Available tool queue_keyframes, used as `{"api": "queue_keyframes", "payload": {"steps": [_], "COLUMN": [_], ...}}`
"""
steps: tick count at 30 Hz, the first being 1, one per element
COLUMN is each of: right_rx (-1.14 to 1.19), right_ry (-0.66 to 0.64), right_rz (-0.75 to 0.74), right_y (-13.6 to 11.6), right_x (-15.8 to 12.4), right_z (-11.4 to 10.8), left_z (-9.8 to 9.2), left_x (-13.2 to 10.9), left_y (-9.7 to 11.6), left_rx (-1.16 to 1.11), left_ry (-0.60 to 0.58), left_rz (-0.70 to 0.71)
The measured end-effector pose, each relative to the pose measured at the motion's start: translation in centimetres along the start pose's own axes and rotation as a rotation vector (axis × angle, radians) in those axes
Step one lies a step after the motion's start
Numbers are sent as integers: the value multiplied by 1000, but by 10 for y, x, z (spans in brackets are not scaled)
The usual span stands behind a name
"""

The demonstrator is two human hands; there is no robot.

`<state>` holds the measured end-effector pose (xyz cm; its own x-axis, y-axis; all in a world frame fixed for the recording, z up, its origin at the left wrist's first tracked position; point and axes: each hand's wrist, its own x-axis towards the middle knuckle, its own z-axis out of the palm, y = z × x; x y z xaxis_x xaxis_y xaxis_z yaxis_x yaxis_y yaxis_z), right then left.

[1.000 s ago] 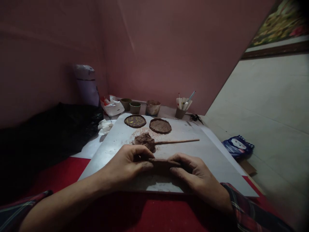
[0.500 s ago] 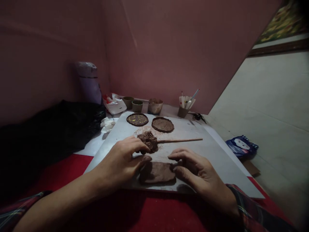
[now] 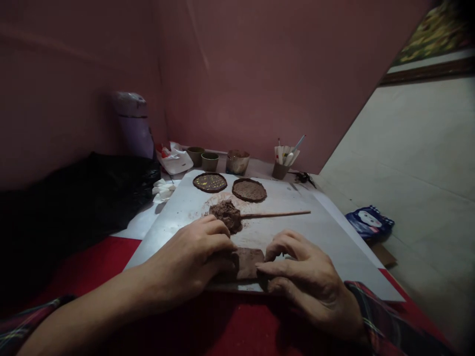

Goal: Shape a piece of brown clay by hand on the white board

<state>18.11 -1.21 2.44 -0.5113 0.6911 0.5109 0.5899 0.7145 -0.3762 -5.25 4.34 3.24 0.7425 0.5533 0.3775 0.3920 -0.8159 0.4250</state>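
A flat slab of brown clay (image 3: 249, 263) lies near the front edge of a pale board (image 3: 334, 247). My left hand (image 3: 200, 254) is curled over the slab's left end and covers it; the fingertips and thumb are partly hidden. At the slab's right end, my right hand (image 3: 306, 269) grips the edge between bent fingers and thumb. Just beyond my left hand sits a rough lump of clay (image 3: 227, 215), with a thin brown stick or clay roll (image 3: 276, 214) reaching right from it. Two round clay discs with raised rims, one yellow-dotted (image 3: 210, 182) and one plain (image 3: 249, 190), lie farther back.
Behind the board stand small cups (image 3: 210, 161), a clay-smeared bowl (image 3: 237, 162) and a cup of pens and tools (image 3: 281, 169). Crumpled tissue (image 3: 163, 191) and a black plastic bag (image 3: 81, 198) are on the left. A pink wall (image 3: 252, 74) rises behind.
Both hands have come in onto the slab's ends; they hovered beside it before, fingers apart. Less of the slab shows now. The lump and discs stay in place.
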Motion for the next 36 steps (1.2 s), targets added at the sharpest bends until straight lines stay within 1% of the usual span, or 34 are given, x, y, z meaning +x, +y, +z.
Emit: {"api": "queue_keyframes", "payload": {"steps": [3,5,8,9,11,14,16,22,25,27,29,32,34,36], "right_rx": [-8,4,54,65,60,51,82,287,404,452,487,535,574,611], "right_ry": [-26,9,122,138,107,-9,-57,-123,-139,-116,-74,-28,-41,-69], "right_rz": [-22,4,123,169,236,259,275,418,446,449,454,469,473,471], "right_y": [1,3,8,9,11,9,6,6,8,8,8,6,4,2], "right_x": [-1,-2,-4,-4,-2,2,5,4,1,0,-1,1,4,6], "right_z": [0,1,3,4,6,6,6,4,4,4,3,2,1,1], "left_z": [1,1,-1,-1,-1,2,3,-4,-5,-5,-6,-7,-7,-7], "left_x": [0,0,-1,-1,-3,-4,-3,3,2,1,1,3,5,7], "left_y": [-1,-1,-1,-2,-3,-3,-1,12,15,15,16,15,15,14], "left_rx": [12,11,-16,-25,-36,-54,-93,-360,-441,-478,-513,-575,-647,-744], "left_ry": [6,10,17,12,-5,-12,-22,-70,-86,-84,-63,11,57,76], "left_rz": [-3,-20,-56,-62,-68,-89,-124,-298,-388,-405,-403,-416,-433,-444]}}
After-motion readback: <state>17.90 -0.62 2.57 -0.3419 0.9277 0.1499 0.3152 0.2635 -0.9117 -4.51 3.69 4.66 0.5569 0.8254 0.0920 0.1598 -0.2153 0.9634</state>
